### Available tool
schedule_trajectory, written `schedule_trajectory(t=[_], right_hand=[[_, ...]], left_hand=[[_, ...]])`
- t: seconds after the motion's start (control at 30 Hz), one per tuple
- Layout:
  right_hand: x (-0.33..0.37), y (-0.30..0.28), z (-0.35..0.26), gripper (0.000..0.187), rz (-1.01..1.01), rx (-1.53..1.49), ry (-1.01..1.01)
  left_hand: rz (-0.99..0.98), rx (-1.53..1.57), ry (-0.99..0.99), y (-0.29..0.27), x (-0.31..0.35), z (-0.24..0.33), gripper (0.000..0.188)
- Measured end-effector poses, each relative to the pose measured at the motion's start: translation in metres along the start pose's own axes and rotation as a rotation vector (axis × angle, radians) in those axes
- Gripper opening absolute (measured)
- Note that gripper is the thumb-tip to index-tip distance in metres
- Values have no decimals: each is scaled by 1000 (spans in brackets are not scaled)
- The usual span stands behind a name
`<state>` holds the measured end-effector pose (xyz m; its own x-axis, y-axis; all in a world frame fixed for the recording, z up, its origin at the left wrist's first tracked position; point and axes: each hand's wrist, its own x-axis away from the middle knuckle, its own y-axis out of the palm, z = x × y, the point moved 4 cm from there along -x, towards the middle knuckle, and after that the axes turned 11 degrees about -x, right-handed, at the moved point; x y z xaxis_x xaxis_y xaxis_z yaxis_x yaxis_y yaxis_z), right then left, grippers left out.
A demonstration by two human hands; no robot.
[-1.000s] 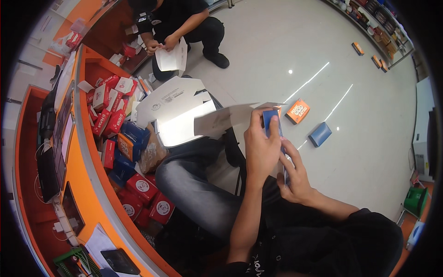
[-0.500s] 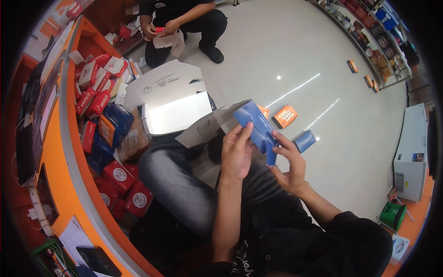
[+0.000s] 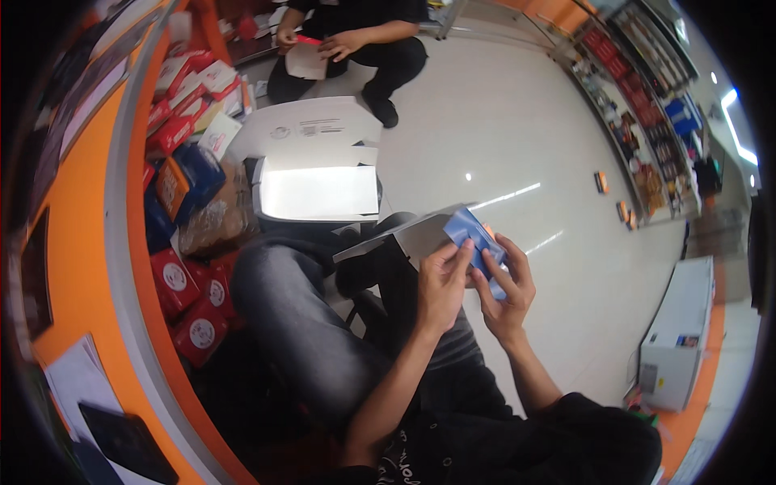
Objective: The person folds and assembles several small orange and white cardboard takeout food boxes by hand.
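Over my lap I hold a part-folded cardboard box (image 3: 458, 227), blue printed outside and pale grey inside. My left hand (image 3: 440, 289) pinches its blue end panel, thumb on top. Closed on the right side of the same blue panel is my right hand (image 3: 508, 293), its fingers bent over a flap. The grey inner panel (image 3: 416, 236) stretches away to the left of my hands. Beyond my knee stands an open white cardboard box (image 3: 319, 194), its lid raised. Fingers cover part of the blue panel's folds.
Red boxes (image 3: 200, 332) and a blue box (image 3: 199, 174) are piled on the left beside an orange counter (image 3: 85, 279). Ahead, a crouching person's hands (image 3: 343, 44) hold a red and white card. Shelves (image 3: 618, 121) and a white chest freezer (image 3: 677, 339) stand right.
My view has turned to the right. My right hand has closed in on the blue panel, and its fingers now press the flap. The two hands are nearer each other.
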<state>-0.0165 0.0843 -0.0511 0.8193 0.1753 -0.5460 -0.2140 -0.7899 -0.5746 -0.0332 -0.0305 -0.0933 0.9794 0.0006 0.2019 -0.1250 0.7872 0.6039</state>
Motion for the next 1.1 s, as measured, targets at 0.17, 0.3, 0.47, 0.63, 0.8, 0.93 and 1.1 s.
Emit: schedule_trajectory(t=[0.17,0.3,0.47,0.63,0.8,0.93,1.1], right_hand=[[-7,8,6,43,-61,-254,243],[-18,-12,20,57,-327,-852,523],[-36,-29,32,36,-163,-618,468],[-19,-14,54,25,-236,132,404],[-7,-7,73,22,-306,-8,631],[-5,-6,93,23,-196,-326,881],[-18,2,89,22,-233,-375,906]], left_hand=[[86,-379,399,4,4,6,24],[94,-719,433,2,18,27,17],[-65,-1157,290,27,30,-6,18],[-39,-1212,269,12,13,-72,13],[-24,-1163,188,3,3,-86,16],[-112,-1137,142,0,2,-89,18],[-10,-1007,145,-2,4,-84,18]])
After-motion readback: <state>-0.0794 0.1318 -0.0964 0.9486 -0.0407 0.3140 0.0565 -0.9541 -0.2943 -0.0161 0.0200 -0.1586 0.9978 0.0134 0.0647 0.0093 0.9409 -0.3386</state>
